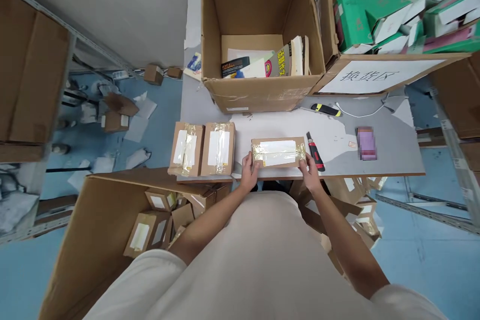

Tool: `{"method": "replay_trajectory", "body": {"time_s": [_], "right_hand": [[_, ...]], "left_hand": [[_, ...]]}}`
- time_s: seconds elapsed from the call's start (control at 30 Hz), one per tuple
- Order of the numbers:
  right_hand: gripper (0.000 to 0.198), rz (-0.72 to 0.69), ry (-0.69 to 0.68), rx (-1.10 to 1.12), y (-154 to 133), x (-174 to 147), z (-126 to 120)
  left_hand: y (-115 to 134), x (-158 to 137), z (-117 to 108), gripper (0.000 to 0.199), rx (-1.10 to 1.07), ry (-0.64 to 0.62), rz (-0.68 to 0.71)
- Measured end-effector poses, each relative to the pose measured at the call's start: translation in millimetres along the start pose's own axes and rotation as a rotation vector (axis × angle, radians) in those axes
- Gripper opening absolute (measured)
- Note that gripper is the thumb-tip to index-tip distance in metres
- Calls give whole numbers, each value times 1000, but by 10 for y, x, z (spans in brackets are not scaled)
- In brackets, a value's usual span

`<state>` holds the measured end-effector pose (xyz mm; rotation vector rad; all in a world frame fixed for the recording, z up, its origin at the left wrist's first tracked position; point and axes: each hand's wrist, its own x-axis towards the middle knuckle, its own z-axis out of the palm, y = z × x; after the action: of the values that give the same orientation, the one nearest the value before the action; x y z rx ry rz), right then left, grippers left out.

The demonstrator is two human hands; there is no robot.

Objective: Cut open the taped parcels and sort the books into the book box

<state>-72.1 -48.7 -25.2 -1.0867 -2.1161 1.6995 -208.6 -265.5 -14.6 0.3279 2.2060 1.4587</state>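
A taped cardboard parcel (278, 152) with white labels lies lengthwise at the front edge of the table. My left hand (249, 172) grips its left end, and my right hand (309, 171) grips its right end. Just right of the parcel rests a red and black utility knife (315, 152), close to my right fingers. To the left stand two more taped parcels, one (186, 149) at the table's left edge and the other (218, 149) beside it.
Behind the parcel is a large open carton (262, 94) with books inside. Right of it, another carton (330, 25) holds green and white boxes. A yellow and black knife (326, 109), a white cable (358, 116) and a purple phone-like item (366, 143) lie right. A big carton (93, 220) of parcels stands lower left.
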Motion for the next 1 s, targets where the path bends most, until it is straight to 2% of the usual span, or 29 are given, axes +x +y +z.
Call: {"method": "replay_trajectory", "body": {"time_s": [0.1,0.27,0.3,0.37,0.43,0.5,0.67,0.83,1.0], "right_hand": [[63,16,0,54,15,-31,18],[60,80,-47,160,107,35,-125],[61,95,-48,148,138,71,-159],[68,99,-73,88,195,153,-206],[72,73,-148,25,227,227,-210],[71,45,-235,3,221,279,-184],[61,18,-300,20,90,321,-204],[47,-44,-267,-189,-20,385,-381],[50,-15,-244,-322,-44,496,-312]], "left_hand": [[-48,10,-64,69,-20,-53,21],[-147,97,-174,108,47,-133,45],[-168,122,-174,107,80,-143,48],[-211,162,-148,92,115,-159,66],[-255,180,-95,73,91,-159,74],[-288,176,-37,64,35,-145,55],[-212,169,-4,57,-30,-74,23],[43,239,5,51,93,11,44],[78,335,154,46,210,30,-10]]}}
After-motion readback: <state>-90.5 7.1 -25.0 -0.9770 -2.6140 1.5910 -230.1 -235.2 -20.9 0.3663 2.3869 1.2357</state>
